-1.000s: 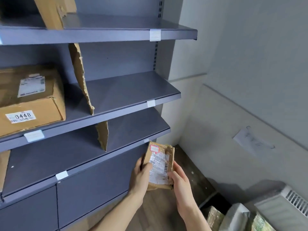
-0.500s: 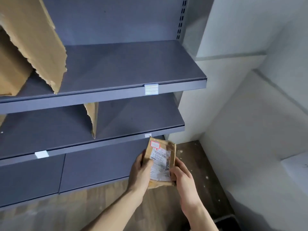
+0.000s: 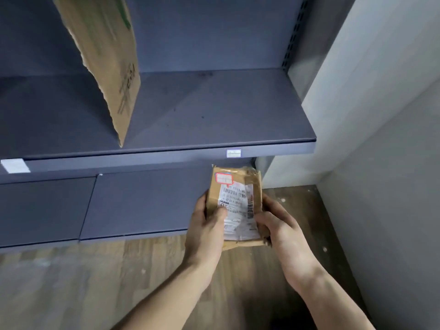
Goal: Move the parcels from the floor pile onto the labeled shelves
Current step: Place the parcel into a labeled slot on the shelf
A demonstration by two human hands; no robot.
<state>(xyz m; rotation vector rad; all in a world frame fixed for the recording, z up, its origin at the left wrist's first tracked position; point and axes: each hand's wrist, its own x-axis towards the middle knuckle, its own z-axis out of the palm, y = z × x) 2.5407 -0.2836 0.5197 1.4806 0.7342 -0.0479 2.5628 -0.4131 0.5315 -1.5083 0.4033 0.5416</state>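
— Brown paper parcel [image 3: 234, 206], who has it?

— Both hands. The left hand [image 3: 207, 228] grips its left edge with the thumb pressed across the white shipping label [image 3: 237, 210]; the right hand [image 3: 277, 226] curls round the right edge and lower corner.

— Where is it, exactly?

— In the air above the wooden floor [image 3: 71, 282], just below the front lip of the grey shelf [image 3: 214, 115], and in front of the cabinet panel [image 3: 142, 203] beneath it. A small red-bordered sticker [image 3: 224, 179] sits at its top left.

— Anything on the shelf itself?

— Only a torn cardboard divider [image 3: 112, 67] standing on the left part. Small white tags on the shelf edge: one [image 3: 233, 153] right above the parcel, another [image 3: 15, 165] far left. A pale wall [image 3: 381, 115] closes the right side.
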